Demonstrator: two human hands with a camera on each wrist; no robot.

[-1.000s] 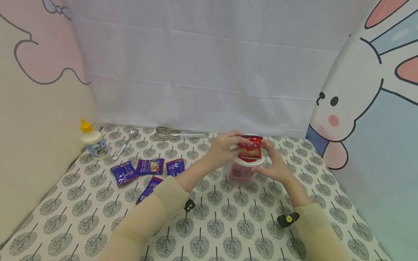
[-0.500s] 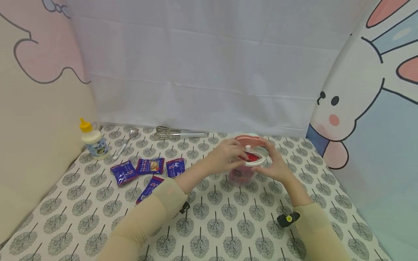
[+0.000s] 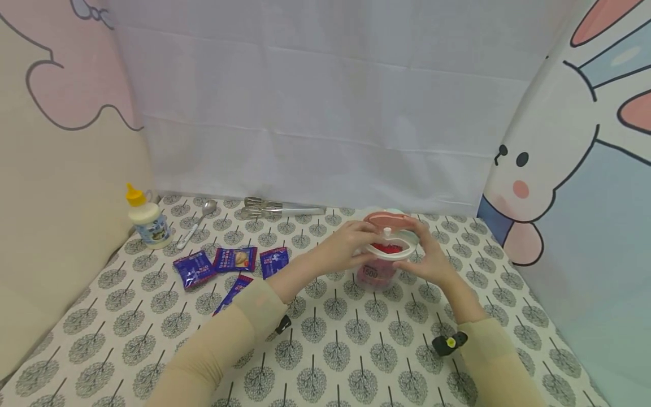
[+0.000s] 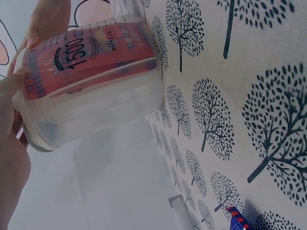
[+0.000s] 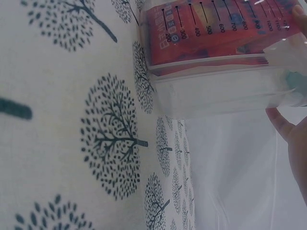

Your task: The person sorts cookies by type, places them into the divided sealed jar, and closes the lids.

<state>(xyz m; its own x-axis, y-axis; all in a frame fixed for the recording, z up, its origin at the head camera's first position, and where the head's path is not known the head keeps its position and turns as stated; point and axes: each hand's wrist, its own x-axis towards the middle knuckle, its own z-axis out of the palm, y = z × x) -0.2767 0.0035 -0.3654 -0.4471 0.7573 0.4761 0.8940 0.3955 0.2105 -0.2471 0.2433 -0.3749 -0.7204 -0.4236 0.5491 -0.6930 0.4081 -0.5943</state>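
A clear plastic storage jar (image 3: 375,276) with a white rim, printed measuring marks and "1500" stands upright on the table in the head view. Its pink flip lid (image 3: 387,222) is raised at the back. Red snack packets (image 4: 96,62) show through the wall in the left wrist view, and one red packet (image 3: 387,249) lies inside the mouth. My left hand (image 3: 351,244) grips the rim on the left, its fingers beside the opening. My right hand (image 3: 429,254) holds the jar's right side, fingers behind the lid and thumb at the front rim.
Several purple snack packets (image 3: 235,259) lie to the left, partly behind the left sleeve. Farther back are a spoon (image 3: 197,224), metal utensils (image 3: 285,210) with long handles, and a yellow-capped bottle (image 3: 150,222). A white curtain (image 3: 315,124) hangs behind the table.
The red packet that stood up out of the jar mouth has gone down inside. My left hand has let go of it and moved down to the left rim. The right hand stays put.
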